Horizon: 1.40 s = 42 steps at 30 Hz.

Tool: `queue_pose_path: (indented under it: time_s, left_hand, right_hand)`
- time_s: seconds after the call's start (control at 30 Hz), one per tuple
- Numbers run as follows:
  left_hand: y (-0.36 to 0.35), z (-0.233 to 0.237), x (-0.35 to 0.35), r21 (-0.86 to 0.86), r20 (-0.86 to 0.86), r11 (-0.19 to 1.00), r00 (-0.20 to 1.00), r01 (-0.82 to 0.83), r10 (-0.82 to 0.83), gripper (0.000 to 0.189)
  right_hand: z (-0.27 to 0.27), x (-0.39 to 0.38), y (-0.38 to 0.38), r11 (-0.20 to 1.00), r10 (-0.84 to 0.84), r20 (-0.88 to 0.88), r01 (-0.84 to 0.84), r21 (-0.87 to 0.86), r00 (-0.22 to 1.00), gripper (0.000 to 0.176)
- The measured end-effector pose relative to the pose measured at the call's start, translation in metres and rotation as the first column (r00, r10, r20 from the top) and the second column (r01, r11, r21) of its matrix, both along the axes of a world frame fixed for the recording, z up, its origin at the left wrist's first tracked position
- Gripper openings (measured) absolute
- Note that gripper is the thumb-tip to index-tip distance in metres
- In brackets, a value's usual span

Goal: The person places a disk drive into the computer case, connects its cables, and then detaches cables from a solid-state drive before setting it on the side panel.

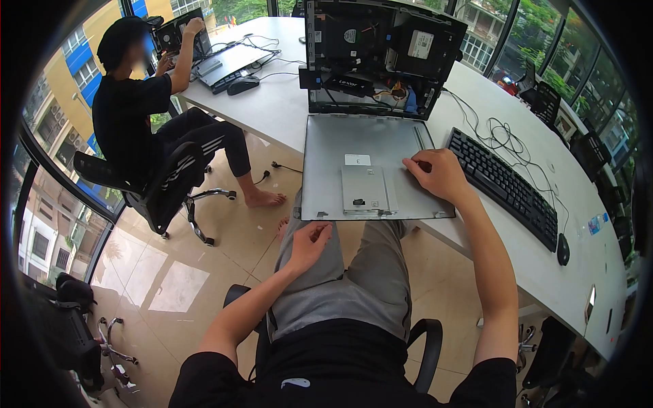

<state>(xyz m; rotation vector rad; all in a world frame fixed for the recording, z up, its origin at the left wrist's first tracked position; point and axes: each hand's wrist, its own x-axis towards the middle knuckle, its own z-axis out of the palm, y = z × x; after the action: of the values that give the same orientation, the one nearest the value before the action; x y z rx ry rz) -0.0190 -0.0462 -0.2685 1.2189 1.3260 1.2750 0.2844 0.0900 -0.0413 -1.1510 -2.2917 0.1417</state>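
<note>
A flat metal side panel (326,156) lies at the table's front edge, below an opened computer case (381,51) that stands upright with its inner parts showing. My right hand (441,173) rests on the panel's right side, its fingers curled with thumb and index close together; what they hold, if anything, is hidden. Just below the panel's lower left edge, over my thigh, is my left hand (311,246), its fingers curled in, and any content is too small to name. Between the hands, the panel carries a raised plate (364,187) and a small white label (357,160).
A black keyboard (503,187), a mouse (563,249) and tangled cables lie on the white table (469,234) at right. At upper left a seated person (132,102) handles another opened computer (180,37). Another mouse (243,85) lies near them.
</note>
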Motion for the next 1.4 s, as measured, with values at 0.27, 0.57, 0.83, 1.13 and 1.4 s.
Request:
queue_pose_path:
  time_s: [0.27,0.57,0.83,1.13,1.4]
  left_hand:
    - [-0.0006,0.0029,0.0009,0.002,-0.009,1.0,1.0,-0.003,0.003,0.024]
    - [0.0,0.0013,0.0008,-0.002,-0.003,1.0,1.0,0.004,-0.004,0.025]
    - [0.0005,-0.0001,0.0007,0.009,-0.007,1.0,1.0,0.0,0.0,0.023]
    - [0.0003,-0.0008,0.0003,0.017,-0.005,1.0,1.0,0.009,-0.009,0.023]
    - [0.0003,-0.0017,0.0011,0.025,0.002,1.0,1.0,-0.002,0.002,0.025]
  right_hand:
    - [0.0004,-0.0002,-0.0004,1.0,0.004,-0.012,-0.004,0.006,1.0,0.028]
    - [0.0006,-0.0004,-0.001,1.0,0.007,-0.011,-0.007,0.011,1.0,0.027]
    - [-0.0009,0.0002,0.0005,1.0,0.015,-0.017,-0.015,0.019,1.0,0.028]
    - [0.0006,-0.0008,-0.0008,1.0,-0.002,-0.007,0.002,0.001,1.0,0.028]
    - [0.0005,-0.0007,-0.0007,1.0,0.0,-0.006,0.0,0.008,1.0,0.028]
